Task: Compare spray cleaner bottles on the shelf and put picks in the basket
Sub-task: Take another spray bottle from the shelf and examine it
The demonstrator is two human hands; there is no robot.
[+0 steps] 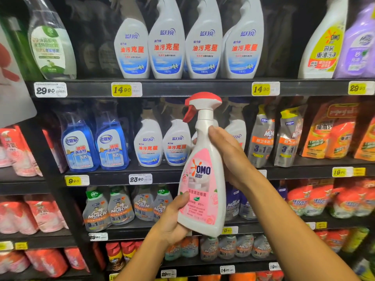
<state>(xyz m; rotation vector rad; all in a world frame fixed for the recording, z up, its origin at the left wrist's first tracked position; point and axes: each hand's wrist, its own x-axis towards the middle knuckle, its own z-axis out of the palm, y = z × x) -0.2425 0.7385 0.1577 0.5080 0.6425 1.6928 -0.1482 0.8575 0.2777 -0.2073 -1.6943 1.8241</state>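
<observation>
While held up in front of the shelves, tilted slightly with the base toward 5 o'clock: a white spray bottle (203, 179) with pink OMO label and red trigger head, nozzle facing 9 o'clock.

Far left, at 9 o'clock: pink and red refill pouches (20, 153) stacked on a side rack. At 11 o'clock, top shelf: a clear bottle with green label (50, 43), above a 29.90 price tag (50, 89). Below it, middle shelf: two blue glass-cleaner bottles (95, 145), side by side, above a yellow 9.90 tag (76, 180).

Lower left of centre, at 7 o'clock: left hand (172, 222), fingers curled round the bottle's base, thumb pressed on the front of the label. Behind the wrist: grey Mr Muscle pouches (109, 207) in a row.

At 12 o'clock, top shelf: four white bottles with blue and red print (188, 45), touching shoulder to shoulder. Same brand in smaller bottles (162, 147) on the middle shelf, just left of the held bottle.

Right of centre, at 3 o'clock of the bottle: right hand (229, 157), wrapped round the neck and upper body from behind, thumb on the front at the neck.

Further right: silver 3-in-1 pouches (274, 138), then orange pouches (334, 134) at 3 o'clock. At 1 o'clock, top shelf: a white bottle with yellow OMO label (322, 47), a purple bottle (359, 45) just beside it.
</observation>
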